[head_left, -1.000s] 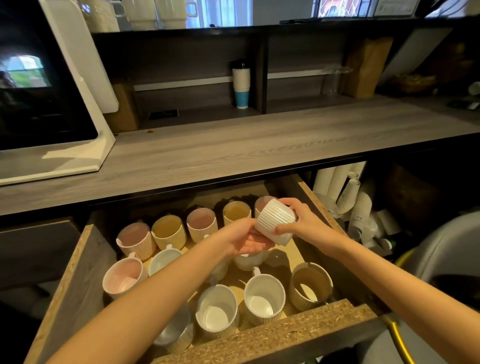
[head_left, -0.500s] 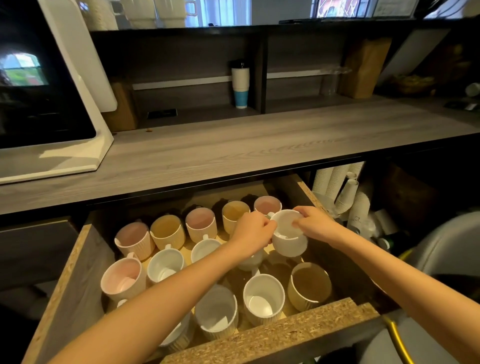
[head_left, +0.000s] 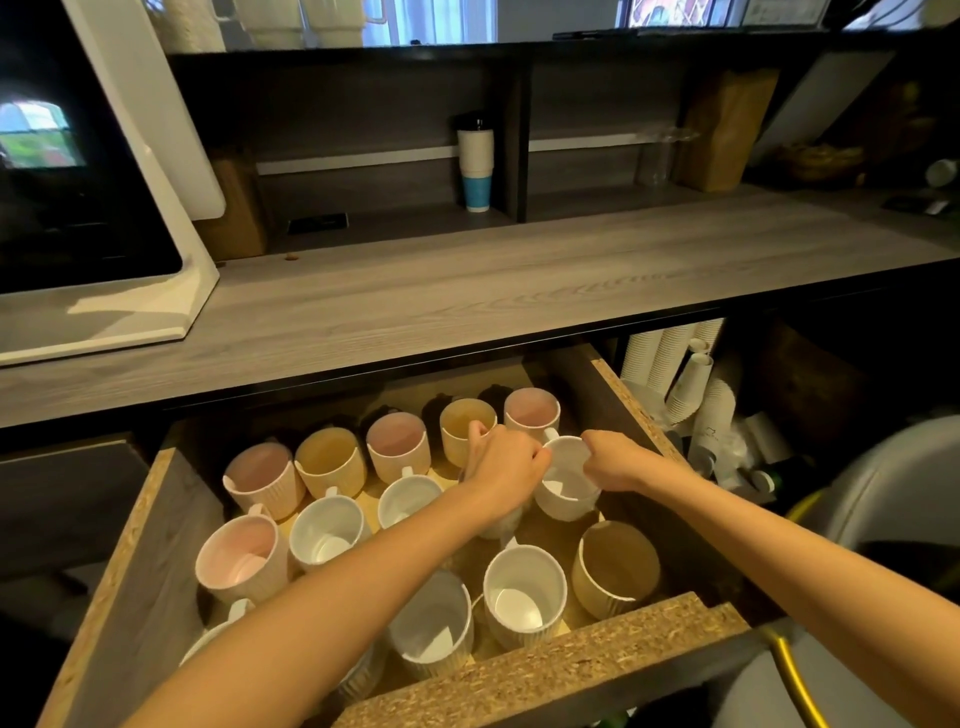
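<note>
Both hands are holding one white mug (head_left: 566, 491), upright and mouth up, inside the open drawer (head_left: 597, 660). The left hand (head_left: 506, 467) is curling its fingers against the mug's left rim. The right hand (head_left: 615, 460) is pinching the right rim. The mug is sitting near the drawer's right wall, just in front of a pink mug (head_left: 531, 413) and behind a tan mug (head_left: 615, 569). Whether its base is touching the drawer floor cannot be told.
</note>
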